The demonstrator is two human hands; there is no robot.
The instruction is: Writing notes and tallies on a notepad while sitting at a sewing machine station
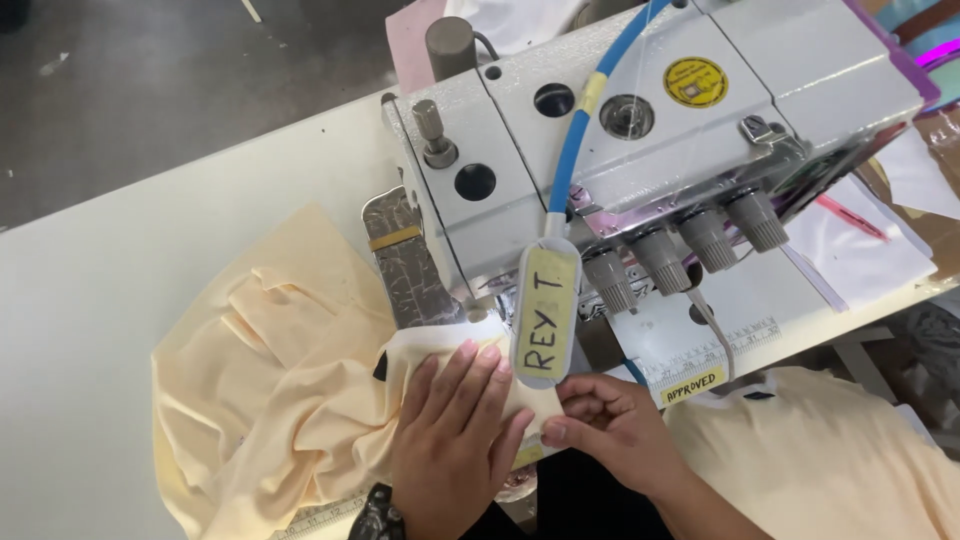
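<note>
Lying crumpled under both hands, pale yellow fabric [270,390]: left hand [450,440] flat, right hand [610,425] pinching its edge.

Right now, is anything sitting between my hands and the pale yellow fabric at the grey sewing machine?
Nothing visible. The left hand lies flat on the pale yellow fabric, and the right hand pinches its edge. A taped lamp head on a blue hose hangs over the fingertips, just in front of the grey sewing machine.
</note>
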